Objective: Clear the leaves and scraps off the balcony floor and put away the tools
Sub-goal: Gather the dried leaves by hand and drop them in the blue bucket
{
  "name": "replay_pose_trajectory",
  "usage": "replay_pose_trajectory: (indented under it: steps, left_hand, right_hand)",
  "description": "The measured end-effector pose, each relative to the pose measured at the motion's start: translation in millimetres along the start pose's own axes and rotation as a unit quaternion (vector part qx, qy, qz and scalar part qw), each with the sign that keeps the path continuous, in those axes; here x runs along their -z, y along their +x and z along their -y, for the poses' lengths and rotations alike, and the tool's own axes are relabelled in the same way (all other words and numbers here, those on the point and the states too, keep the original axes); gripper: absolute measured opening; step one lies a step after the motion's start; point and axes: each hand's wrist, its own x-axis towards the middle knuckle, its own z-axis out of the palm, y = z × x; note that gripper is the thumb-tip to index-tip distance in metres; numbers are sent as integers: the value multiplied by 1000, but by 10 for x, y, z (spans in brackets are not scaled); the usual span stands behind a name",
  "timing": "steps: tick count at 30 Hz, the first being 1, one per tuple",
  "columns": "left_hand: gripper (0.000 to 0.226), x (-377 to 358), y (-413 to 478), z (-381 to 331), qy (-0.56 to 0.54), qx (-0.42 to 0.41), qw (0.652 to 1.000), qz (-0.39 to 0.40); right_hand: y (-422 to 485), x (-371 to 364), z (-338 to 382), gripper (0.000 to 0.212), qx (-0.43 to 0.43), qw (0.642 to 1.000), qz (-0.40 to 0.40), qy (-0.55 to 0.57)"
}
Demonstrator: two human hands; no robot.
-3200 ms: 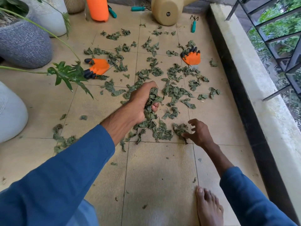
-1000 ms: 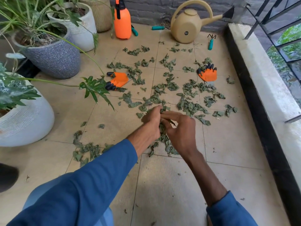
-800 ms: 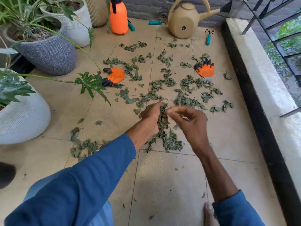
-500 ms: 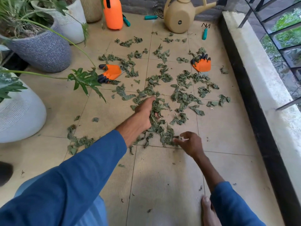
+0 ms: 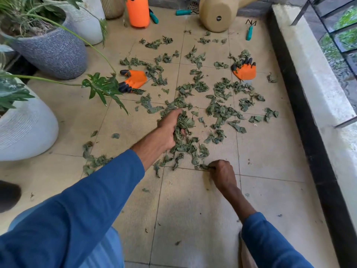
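Clutching a fistful of crumpled green leaves (image 5: 183,122), the left hand (image 5: 168,132) is mid-pile. The right hand (image 5: 223,174) pinches a leaf scrap (image 5: 202,167) at the pile's near edge. Leaves litter the beige tiled balcony floor (image 5: 193,209) around orange black-clawed gloves (image 5: 245,71), and a teal-handled hand rake (image 5: 249,32) lies near the far edge.

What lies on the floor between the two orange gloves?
In the head view, only scattered green leaves lie on the tiles between the glove by the plant and the glove nearer the ledge.
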Motion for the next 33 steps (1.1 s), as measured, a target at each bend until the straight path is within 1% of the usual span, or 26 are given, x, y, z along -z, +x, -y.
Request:
replay_pose_trajectory:
  steps: [1,2,3,4,6,7,10,14,17,18,21,23,24,25,27,28,31,33]
  left_hand:
    - [95,7,26,0,-1,1,1000,0]
    - [92,6,-37,-19,2,2,1000,0]
    - [86,1,-157,-53,3,2,1000,4]
    - [78,-2,-222,-72,2,3,1000,7]
    - [61,-12,-346,-108,-9,-1,1000,21]
    - [58,-9,-362,-114,-14,-3,1000,24]
    - [57,-4,-382,-122,-18,-6,999,26]
    - [45,1,-380,-123,-8,-3,1000,29]
    - [36,-8,-409,-141,-6,7,999,30]
    - [34,-8,-417,-148,-6,8,999,32]
    - [39,-8,-428,-156,1,11,1000,27]
    - [36,-8,-446,-163,1,11,1000,29]
    - [33,-13,-465,-167,1,10,1000,30]
    - [31,-15,-476,-172,2,11,1000,27]
    - [30,-16,-474,-168,-1,10,1000,28]
    - [33,-15,-472,-167,-5,6,1000,26]
    - [45,-25,-463,-145,-5,-1,1000,23]
    - [42,-41,-493,-149,-5,-1,1000,30]
  right_hand:
    - [15,71,-8,18,-1,1000,9,29]
    - [40,136,-14,21,-5,999,8,52]
    - [61,198,-2,26,-7,998,8,65]
    - [79,248,22,25,3,998,5,69]
    - [116,280,95,17,43,997,7,67]
    - [139,289,153,16,60,996,11,71]
    - [227,236,357,13,77,993,25,92]
    - [239,-58,539,3,95,995,3,38]
    - [136,-295,574,8,89,995,-8,33]
    - [82,-319,583,13,93,995,-11,35]
    - [-58,-334,530,21,109,993,-22,30]
    - [-116,-271,460,15,109,993,-21,36]
    - [-112,-255,403,12,112,993,-22,17]
    - [-111,-193,385,14,112,993,-21,24]
    - [-65,-57,338,28,115,991,-33,62]
    - [-41,50,329,32,107,989,-35,92]
    - [70,257,173,31,69,986,-14,153]
    - [149,370,65,30,50,985,-16,162]
